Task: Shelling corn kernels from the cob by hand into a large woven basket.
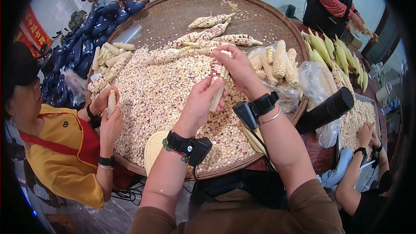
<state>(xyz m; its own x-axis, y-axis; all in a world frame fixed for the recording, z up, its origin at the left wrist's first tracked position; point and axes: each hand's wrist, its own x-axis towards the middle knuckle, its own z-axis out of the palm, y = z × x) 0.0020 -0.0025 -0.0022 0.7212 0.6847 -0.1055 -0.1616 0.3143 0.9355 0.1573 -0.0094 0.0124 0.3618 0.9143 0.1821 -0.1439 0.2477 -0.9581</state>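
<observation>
Your left hand (200, 100) clenched the lower end of a speckled corn cob (218, 83), and your right hand (237, 68) gripped its top, above the loose kernels (160, 95) heaped in the round woven tray (277, 17). Beyond lay whole cobs (212, 32).

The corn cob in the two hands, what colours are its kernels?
The corn cob has pale cream kernels mixed with reddish-purple ones, speckled; it shows best in the head view.

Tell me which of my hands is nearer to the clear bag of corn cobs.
Right. The right hand grips the top of the corn cob, close beside the bag of cobs; the left hand holds its lower end, farther away.
</observation>
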